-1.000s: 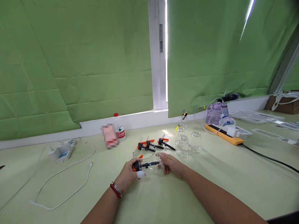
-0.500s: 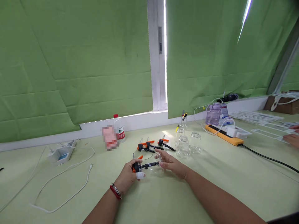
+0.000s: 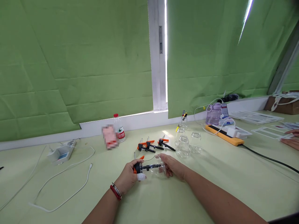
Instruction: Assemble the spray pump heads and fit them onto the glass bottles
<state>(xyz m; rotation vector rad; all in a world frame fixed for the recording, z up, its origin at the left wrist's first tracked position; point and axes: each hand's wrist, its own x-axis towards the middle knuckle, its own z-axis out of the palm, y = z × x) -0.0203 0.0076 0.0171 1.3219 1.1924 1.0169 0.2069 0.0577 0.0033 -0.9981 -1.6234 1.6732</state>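
At a pale green counter (image 3: 210, 186), a person works two bare hands around a small clear glass cup (image 3: 158, 168) with a black-and-orange pump tool (image 3: 143, 167) fitted into it. The left hand (image 3: 128, 175) is clenched around the orange-and-black end of the tool, a white bandage on its thumb; the right hand (image 3: 171, 166) is wrapped around the cup's rounded body. Tool and cup are held low over the counter, between the two hands — whether they touch the surface cannot be told.

Just beyond lie three more pump tools (image 3: 153, 145), and to their right a cluster of empty glass cups (image 3: 187, 144). A water bottle (image 3: 119, 128) stands near the window ledge; a white cable (image 3: 67, 186) loops across the counter at left, and a yellow power strip (image 3: 224, 134) sits at right. Another person's hand (image 3: 291, 141) shows at the far right edge.

The likely hazard here is the smooth glass — a twist or pull with a loose grip could let the cup slip and roll into the cluster behind.
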